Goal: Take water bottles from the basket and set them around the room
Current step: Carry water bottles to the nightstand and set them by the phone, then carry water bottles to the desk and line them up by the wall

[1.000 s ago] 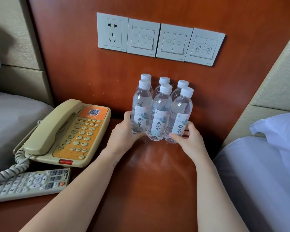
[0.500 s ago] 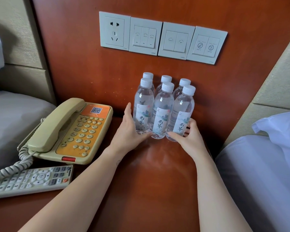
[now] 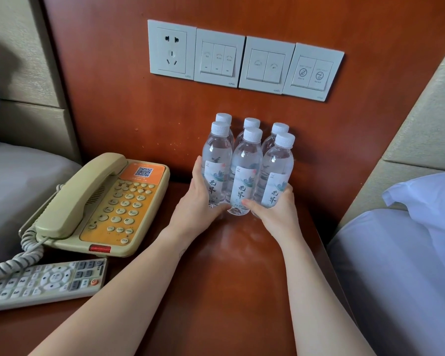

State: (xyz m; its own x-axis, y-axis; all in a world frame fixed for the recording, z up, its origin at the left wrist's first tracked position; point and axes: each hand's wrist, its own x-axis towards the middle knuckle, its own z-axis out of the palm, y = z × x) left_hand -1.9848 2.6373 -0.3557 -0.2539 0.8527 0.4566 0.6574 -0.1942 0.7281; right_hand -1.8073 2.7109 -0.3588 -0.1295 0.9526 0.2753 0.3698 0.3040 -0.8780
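Bench (image 3: 224, 278) of red-brown wood carries a beige telephone (image 3: 100, 204), a remote (image 3: 41, 283) and 6 water bottles (image 3: 247, 170) standing upright in 2 rows against the back panel. Left hand (image 3: 198, 204) and right hand (image 3: 278, 211) cup the cluster's sides, fingers half-curled, pressing, not lifting. Placement looks nearly complete; next, both hands should release gently without toppling bottles.

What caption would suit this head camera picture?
Both hands, left hand and right hand, cup six water bottles on a wooden nightstand beside a telephone.
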